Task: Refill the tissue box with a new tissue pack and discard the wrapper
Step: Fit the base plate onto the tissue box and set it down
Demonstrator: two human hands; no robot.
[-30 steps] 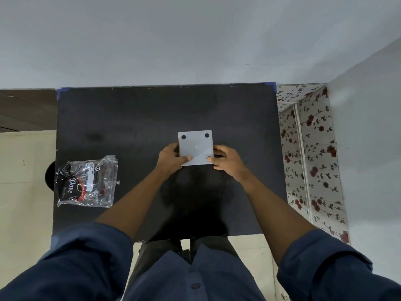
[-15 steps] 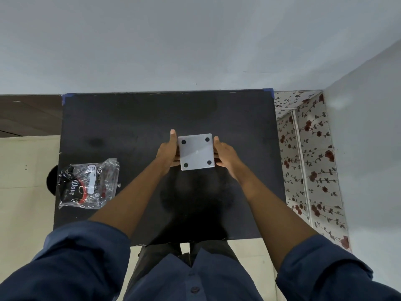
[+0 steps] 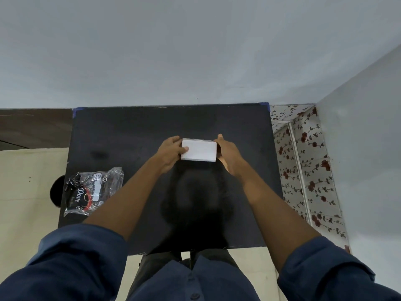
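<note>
The white tissue box (image 3: pixel 199 150) sits mid-surface, tipped so one plain side faces the camera, clamped between both hands. By my reading the refill is at its closing stage: the box is being turned upright, while the emptied wrapper (image 3: pixel 92 191) lies apart near the left edge of the black surface (image 3: pixel 134 127). Next comes setting the box down squarely, then picking up the wrapper. The left hand (image 3: pixel 170 152) grips the left end, thumb across the face; the right hand (image 3: pixel 227 152) presses flat against the right end.
</note>
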